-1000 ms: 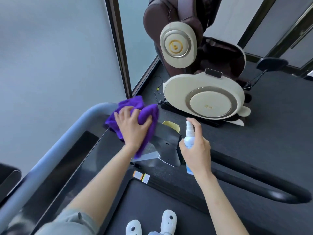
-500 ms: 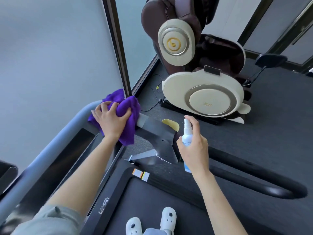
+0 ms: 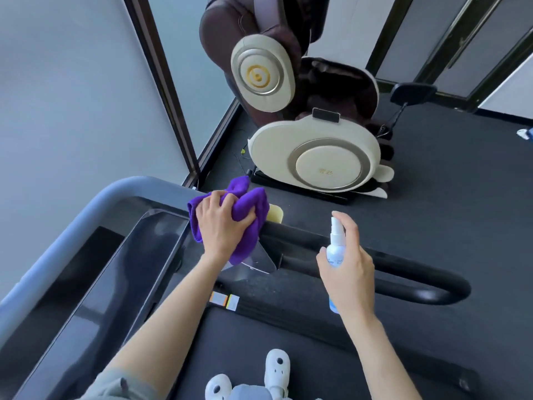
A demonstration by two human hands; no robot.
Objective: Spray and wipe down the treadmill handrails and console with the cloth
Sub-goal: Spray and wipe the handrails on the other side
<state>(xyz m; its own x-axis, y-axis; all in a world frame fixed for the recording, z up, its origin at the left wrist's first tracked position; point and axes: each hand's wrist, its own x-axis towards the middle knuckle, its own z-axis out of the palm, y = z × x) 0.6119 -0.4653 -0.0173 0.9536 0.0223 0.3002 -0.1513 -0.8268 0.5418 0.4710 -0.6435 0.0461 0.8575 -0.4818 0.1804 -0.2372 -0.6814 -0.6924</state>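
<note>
My left hand [image 3: 220,226] grips a bunched purple cloth [image 3: 248,203] and presses it onto the right end of the treadmill's black console [image 3: 144,255], where the black right handrail [image 3: 403,269] begins. My right hand [image 3: 346,264] holds a small white spray bottle [image 3: 336,243] upright above that handrail, with the forefinger over the nozzle top. The grey front bar [image 3: 86,223] curves round the console's left side and down toward me.
A cream and brown massage chair [image 3: 317,157] stands on the dark floor just beyond the treadmill. A glass wall with a dark frame post [image 3: 161,82] lies to the left. My white shoes [image 3: 277,368] stand on the treadmill belt [image 3: 259,342] below.
My left hand slid the cloth left along the console, then back right to its right end. The right hand with the bottle kept its place over the handrail.
</note>
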